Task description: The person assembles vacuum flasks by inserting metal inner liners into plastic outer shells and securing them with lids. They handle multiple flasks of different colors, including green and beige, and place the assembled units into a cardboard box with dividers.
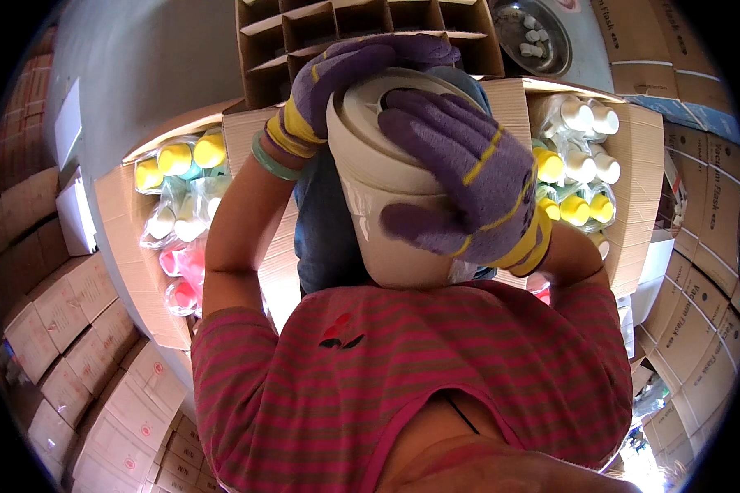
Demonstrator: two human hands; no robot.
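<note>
A cream-white round canister (390,234) with a wide rim stands upright, slightly tilted, between my legs and against my striped shirt. My left hand (341,78), in a purple and yellow knit glove, curls round the far left side of its top. My right hand (469,177), gloved alike, lies across the top and right side. Its fingers reach over the lid toward a round opening or dark ring, and its thumb presses the canister's side. The left fingertips are partly hidden behind the rim.
A divided carton (370,23) sits just beyond the canister. Beside it rests a metal bowl (528,72) with small white pieces. Open cartons on the left (152,300) and right (640,181) hold bagged bottles with yellow, white and pink tops. Stacked boxes (90,361) line both sides.
</note>
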